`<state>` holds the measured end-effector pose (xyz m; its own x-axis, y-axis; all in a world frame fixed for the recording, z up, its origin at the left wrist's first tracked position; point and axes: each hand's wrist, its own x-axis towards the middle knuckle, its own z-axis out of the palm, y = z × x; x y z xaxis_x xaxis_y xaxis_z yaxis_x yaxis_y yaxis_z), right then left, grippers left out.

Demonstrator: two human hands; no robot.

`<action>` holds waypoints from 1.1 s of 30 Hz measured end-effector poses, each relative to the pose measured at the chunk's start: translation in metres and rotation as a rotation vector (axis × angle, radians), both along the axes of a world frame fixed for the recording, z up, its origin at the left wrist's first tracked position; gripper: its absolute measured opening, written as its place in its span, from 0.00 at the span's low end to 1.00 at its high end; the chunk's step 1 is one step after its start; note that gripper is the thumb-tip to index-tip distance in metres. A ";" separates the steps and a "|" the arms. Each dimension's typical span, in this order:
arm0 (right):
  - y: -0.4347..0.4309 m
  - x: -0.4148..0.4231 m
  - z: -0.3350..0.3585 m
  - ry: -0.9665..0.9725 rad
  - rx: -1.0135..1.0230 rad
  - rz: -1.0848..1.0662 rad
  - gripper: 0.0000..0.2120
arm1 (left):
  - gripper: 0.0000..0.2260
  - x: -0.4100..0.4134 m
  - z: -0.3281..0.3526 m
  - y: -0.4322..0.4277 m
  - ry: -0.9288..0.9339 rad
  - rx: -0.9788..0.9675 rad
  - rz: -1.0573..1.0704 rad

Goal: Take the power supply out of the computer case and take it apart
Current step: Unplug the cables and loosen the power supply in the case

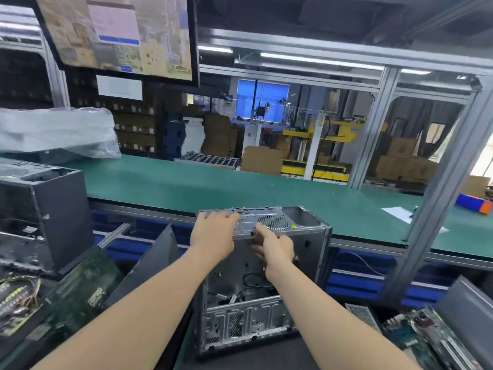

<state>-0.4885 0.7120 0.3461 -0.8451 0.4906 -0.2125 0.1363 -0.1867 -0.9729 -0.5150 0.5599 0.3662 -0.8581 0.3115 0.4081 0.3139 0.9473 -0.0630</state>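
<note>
An opened grey computer case [309,252] stands on end in front of me, its side panel off and its interior facing me. Loose black cables [248,283] lie inside it. My left hand [213,231] lies on the top rear panel [269,218] with fingers spread over its far edge. My right hand [272,245] reaches into the upper part of the case, index finger up against the panel's edge, the other fingers curled inside around something I cannot make out. The power supply is not clearly visible; the opening at the top right corner [300,216] looks hollow.
Another dark case [50,209] stands at the left, with a loose panel [152,260] leaning beside it. Green circuit boards [77,292] lie at lower left and more boards [426,335] at lower right. A green conveyor belt [186,182] runs behind; an aluminium post [440,209] rises at right.
</note>
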 end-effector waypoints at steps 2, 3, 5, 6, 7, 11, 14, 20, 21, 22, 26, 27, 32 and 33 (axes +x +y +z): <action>0.012 0.013 -0.009 -0.020 0.165 0.033 0.40 | 0.24 0.007 -0.007 0.003 0.059 0.015 0.093; 0.019 0.018 -0.013 -0.004 0.242 0.054 0.39 | 0.25 0.011 -0.010 0.004 0.094 0.036 0.122; 0.035 0.029 -0.019 0.054 0.380 0.093 0.36 | 0.24 0.022 -0.016 0.003 0.182 0.091 0.134; 0.042 0.033 -0.022 0.077 0.440 0.106 0.36 | 0.22 0.029 -0.020 0.002 0.228 0.128 0.122; 0.049 0.037 -0.025 0.096 0.500 0.125 0.38 | 0.21 0.035 -0.025 0.002 0.280 0.176 0.097; 0.085 0.045 -0.048 0.146 0.741 0.227 0.36 | 0.30 0.060 -0.048 0.006 0.447 0.697 0.124; 0.114 0.046 -0.072 0.032 0.919 0.067 0.25 | 0.37 0.071 -0.066 0.016 0.353 1.303 0.327; 0.154 0.038 -0.096 -0.104 0.796 -0.226 0.18 | 0.19 0.076 -0.108 0.031 0.033 1.644 0.498; 0.158 0.035 -0.098 -0.078 0.736 -0.235 0.20 | 0.18 0.075 -0.111 0.033 0.014 1.637 0.518; 0.163 0.031 -0.099 -0.062 0.678 -0.228 0.23 | 0.17 0.074 -0.113 0.035 -0.007 1.637 0.535; 0.176 0.017 -0.111 -0.115 0.589 0.018 0.29 | 0.17 0.071 -0.129 0.033 -0.120 1.734 0.579; 0.177 0.016 -0.114 -0.114 0.579 0.086 0.28 | 0.17 0.071 -0.136 0.032 -0.149 1.745 0.589; 0.179 0.013 -0.127 -0.082 0.594 0.110 0.12 | 0.18 0.062 -0.169 0.027 -0.214 1.749 0.547; 0.179 0.012 -0.128 -0.094 0.615 0.105 0.09 | 0.17 0.059 -0.174 0.026 -0.190 1.748 0.564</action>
